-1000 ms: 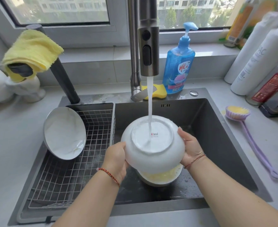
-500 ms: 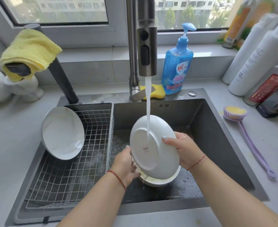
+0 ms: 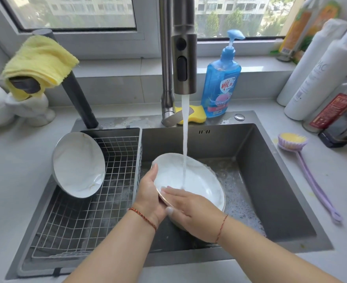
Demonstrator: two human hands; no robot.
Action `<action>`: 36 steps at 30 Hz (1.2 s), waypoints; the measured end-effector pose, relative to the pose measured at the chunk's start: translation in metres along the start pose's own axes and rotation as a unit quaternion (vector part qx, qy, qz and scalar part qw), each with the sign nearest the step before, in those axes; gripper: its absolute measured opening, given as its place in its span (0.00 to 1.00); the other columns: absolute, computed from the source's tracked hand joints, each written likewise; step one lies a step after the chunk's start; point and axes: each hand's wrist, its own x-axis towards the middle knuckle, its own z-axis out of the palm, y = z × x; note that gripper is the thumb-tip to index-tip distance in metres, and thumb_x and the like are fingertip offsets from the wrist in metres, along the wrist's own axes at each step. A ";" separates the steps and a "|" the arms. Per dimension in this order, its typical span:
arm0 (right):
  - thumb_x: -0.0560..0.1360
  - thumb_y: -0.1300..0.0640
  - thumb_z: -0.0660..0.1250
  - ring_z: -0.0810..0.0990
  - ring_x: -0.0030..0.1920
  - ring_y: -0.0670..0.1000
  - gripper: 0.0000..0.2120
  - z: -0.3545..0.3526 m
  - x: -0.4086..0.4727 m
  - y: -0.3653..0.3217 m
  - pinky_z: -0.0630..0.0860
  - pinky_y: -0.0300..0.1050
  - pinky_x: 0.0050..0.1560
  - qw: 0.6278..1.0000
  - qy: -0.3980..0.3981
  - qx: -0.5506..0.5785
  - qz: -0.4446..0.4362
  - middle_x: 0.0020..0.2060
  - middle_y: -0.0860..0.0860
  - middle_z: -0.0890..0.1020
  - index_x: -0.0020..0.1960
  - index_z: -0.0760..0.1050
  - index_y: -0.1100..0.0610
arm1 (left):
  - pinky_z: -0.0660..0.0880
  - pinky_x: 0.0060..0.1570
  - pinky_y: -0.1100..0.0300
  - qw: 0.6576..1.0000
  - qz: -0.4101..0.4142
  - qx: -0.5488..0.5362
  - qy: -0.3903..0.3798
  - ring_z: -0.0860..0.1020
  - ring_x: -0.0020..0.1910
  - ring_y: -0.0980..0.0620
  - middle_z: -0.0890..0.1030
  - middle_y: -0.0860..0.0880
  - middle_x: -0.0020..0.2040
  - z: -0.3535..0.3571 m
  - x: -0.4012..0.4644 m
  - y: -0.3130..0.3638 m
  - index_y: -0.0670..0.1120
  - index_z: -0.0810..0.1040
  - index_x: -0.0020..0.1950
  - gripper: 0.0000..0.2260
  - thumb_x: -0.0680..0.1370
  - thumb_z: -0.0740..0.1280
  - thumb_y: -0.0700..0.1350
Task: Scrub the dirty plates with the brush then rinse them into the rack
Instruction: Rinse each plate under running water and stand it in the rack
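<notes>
plate (image 3: 197, 180) sits face up under the running water (image 3: 185, 139) over the sink (image 3: 270, 180), the left hand (image 3: 150, 199) gripping its near-left rim, thumb on the edge. right hand (image 3: 193, 213) lies with straight fingers on its inside. left of the hands a second plate (image 3: 78, 164) leans in the rack (image 3: 86, 211); the brush (image 3: 303, 160) lies on the table to the right.

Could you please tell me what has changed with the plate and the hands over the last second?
The plate under the water stream was turned over: underside up before, its inside now faces the water. The left hand kept gripping its rim; the right hand moved from the far edge to the near one, fingers flat inside. The racked plate and brush stayed put.
</notes>
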 end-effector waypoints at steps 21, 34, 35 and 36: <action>0.77 0.36 0.31 0.56 0.73 0.51 0.38 -0.007 -0.017 0.018 0.47 0.52 0.73 0.969 -0.092 -0.179 0.141 0.73 0.54 0.61 0.73 0.59 0.58 | 0.75 0.61 0.36 0.989 0.151 -0.002 -0.006 0.80 0.61 0.39 0.81 0.42 0.62 -0.016 0.000 -0.001 0.50 0.74 0.69 0.17 0.82 0.60 0.53; 0.73 0.65 0.65 0.77 0.43 0.48 0.13 0.020 -0.014 -0.018 0.72 0.33 0.42 0.967 0.248 0.058 0.000 0.40 0.46 0.81 0.55 0.76 0.54 | 0.74 0.64 0.44 0.978 0.173 0.118 0.009 0.77 0.65 0.42 0.77 0.46 0.68 0.004 -0.017 0.006 0.54 0.69 0.74 0.46 0.59 0.75 0.70; 0.75 0.63 0.64 0.77 0.41 0.48 0.09 0.015 -0.014 -0.024 0.73 0.37 0.39 0.962 0.251 0.107 0.018 0.38 0.44 0.79 0.52 0.76 0.52 | 0.75 0.61 0.48 0.977 0.166 0.130 0.011 0.78 0.63 0.42 0.78 0.44 0.67 0.004 -0.021 0.004 0.51 0.70 0.74 0.47 0.60 0.73 0.73; 0.77 0.61 0.63 0.77 0.41 0.47 0.07 0.010 -0.013 -0.032 0.75 0.38 0.39 0.954 0.254 0.157 0.033 0.38 0.44 0.78 0.51 0.74 0.50 | 0.76 0.57 0.51 0.974 0.167 0.155 0.012 0.79 0.61 0.42 0.80 0.43 0.64 0.002 -0.026 0.003 0.49 0.73 0.71 0.43 0.65 0.69 0.74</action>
